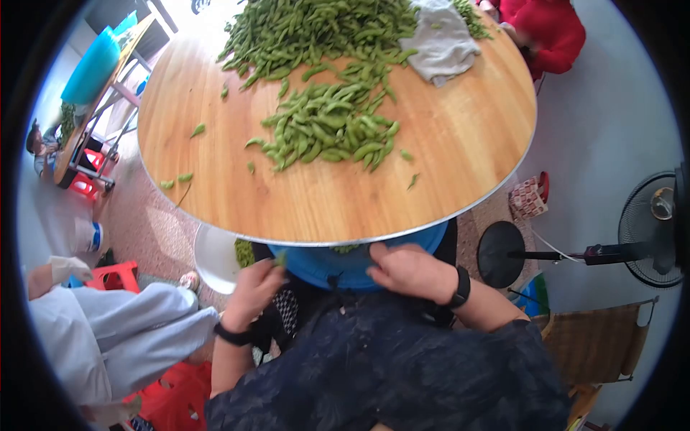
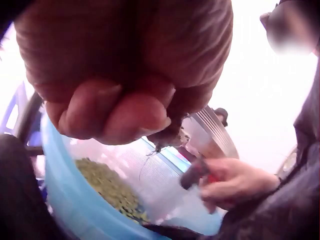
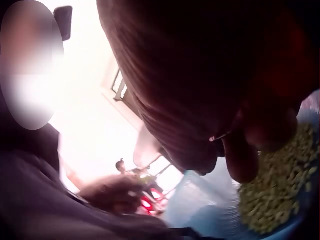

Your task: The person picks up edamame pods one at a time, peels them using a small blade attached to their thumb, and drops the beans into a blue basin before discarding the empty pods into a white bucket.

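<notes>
My left hand [image 1: 253, 289] is in front of the table edge, its fingers curled around a green soybean pod [image 1: 281, 258]. In the left wrist view the same curled fingers [image 2: 135, 117] hang over a blue basin [image 2: 75, 195]. Shelled green beans [image 2: 112, 190] lie in that basin. My right hand [image 1: 417, 273] is over the basin's right side, its fingers bent inward. A dark cap-like piece [image 2: 194, 175] sits at its thumb, with a bit of red beside it. The right wrist view shows its shadowed fingers [image 3: 240, 160] above the beans [image 3: 280, 180].
A round wooden table [image 1: 460, 144] carries a large heap of pods [image 1: 316, 36], a smaller pile [image 1: 330, 126] and a grey cloth [image 1: 438, 43]. Left of the basin stands a white tub [image 1: 215, 258]. A person in light trousers [image 1: 136, 316] sits at left; a fan [image 1: 650, 230] stands at right.
</notes>
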A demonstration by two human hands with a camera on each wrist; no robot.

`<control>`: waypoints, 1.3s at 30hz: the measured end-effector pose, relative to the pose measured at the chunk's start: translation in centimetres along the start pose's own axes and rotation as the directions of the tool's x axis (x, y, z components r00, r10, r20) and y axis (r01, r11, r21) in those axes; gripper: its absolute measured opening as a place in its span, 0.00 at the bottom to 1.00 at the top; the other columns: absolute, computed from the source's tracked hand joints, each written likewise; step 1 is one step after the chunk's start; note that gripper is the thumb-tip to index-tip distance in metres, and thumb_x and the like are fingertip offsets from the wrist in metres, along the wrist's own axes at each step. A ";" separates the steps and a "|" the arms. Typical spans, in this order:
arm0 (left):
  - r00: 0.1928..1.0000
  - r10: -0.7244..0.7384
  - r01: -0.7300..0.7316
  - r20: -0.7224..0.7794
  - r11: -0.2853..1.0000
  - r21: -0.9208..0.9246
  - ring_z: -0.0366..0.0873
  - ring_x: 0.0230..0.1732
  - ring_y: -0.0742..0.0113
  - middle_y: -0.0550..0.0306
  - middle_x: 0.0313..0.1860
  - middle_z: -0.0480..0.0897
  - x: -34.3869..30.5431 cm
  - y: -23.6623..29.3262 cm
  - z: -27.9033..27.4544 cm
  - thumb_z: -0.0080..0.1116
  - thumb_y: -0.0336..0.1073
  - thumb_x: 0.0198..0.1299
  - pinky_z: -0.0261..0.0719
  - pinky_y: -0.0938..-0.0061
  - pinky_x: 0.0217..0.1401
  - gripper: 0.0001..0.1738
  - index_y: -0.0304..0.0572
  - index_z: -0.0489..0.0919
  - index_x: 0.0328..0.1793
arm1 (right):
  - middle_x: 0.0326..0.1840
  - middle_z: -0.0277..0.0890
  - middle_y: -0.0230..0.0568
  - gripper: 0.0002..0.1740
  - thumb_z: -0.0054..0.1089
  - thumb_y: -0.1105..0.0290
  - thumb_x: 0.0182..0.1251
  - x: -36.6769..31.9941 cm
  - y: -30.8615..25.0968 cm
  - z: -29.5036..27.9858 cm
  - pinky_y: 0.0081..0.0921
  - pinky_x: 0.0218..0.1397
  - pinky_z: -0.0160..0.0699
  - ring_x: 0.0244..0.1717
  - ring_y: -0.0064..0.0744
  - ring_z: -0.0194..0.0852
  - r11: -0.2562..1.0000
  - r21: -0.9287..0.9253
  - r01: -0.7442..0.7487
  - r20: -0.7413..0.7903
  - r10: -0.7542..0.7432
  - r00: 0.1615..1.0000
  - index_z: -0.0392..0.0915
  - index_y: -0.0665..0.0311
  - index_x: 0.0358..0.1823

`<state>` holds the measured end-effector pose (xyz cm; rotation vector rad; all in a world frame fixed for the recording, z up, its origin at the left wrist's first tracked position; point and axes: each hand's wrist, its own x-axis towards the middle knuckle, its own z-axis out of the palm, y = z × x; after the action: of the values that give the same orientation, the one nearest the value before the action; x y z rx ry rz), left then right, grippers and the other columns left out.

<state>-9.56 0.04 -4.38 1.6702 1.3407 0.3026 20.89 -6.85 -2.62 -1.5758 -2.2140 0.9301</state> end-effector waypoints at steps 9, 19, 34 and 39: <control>0.948 -0.065 0.004 -0.310 0.981 -0.193 0.72 0.22 0.75 0.61 0.22 0.77 -3.2 -6.4 -4.0 0.58 0.34 0.65 0.69 0.76 0.25 0.11 0.34 0.75 0.33 | 0.30 0.76 0.54 0.07 0.54 0.72 0.62 4.1 2.5 -11.9 0.42 0.33 0.76 0.32 0.55 0.78 0.979 -0.152 -0.135 -0.542 0.031 0.840 0.70 0.65 0.40; 0.936 0.348 -0.311 0.045 0.883 -0.351 0.73 0.31 0.80 0.66 0.31 0.78 -0.8 6.5 0.5 0.51 0.30 0.68 0.71 0.84 0.34 0.07 0.35 0.78 0.46 | 0.32 0.78 0.47 0.11 0.55 0.74 0.63 6.1 1.7 -10.1 0.35 0.24 0.76 0.22 0.45 0.77 0.926 -0.354 -0.134 -0.490 -0.061 0.870 0.69 0.64 0.46; 0.944 0.278 -0.032 0.176 0.610 -0.791 0.66 0.29 0.84 0.70 0.30 0.74 1.9 9.2 4.8 0.52 0.37 0.71 0.64 0.87 0.32 0.07 0.43 0.77 0.41 | 0.34 0.75 0.36 0.12 0.48 0.77 0.68 2.5 -3.5 -4.4 0.22 0.28 0.68 0.25 0.23 0.68 0.837 0.523 0.160 -0.393 0.071 0.917 0.66 0.66 0.51; 0.927 0.337 -0.161 0.164 0.753 -0.638 0.61 0.28 0.85 0.72 0.28 0.70 1.4 8.8 4.7 0.53 0.32 0.69 0.61 0.85 0.30 0.06 0.41 0.75 0.38 | 0.27 0.67 0.32 0.06 0.45 0.76 0.66 2.3 -3.2 -4.3 0.24 0.28 0.65 0.25 0.21 0.64 0.870 0.474 0.133 -0.157 -0.065 0.985 0.65 0.65 0.44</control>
<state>-0.30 -0.75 -0.55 1.2611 0.6896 0.5822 20.03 -3.88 2.28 -1.2363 -1.7639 1.1909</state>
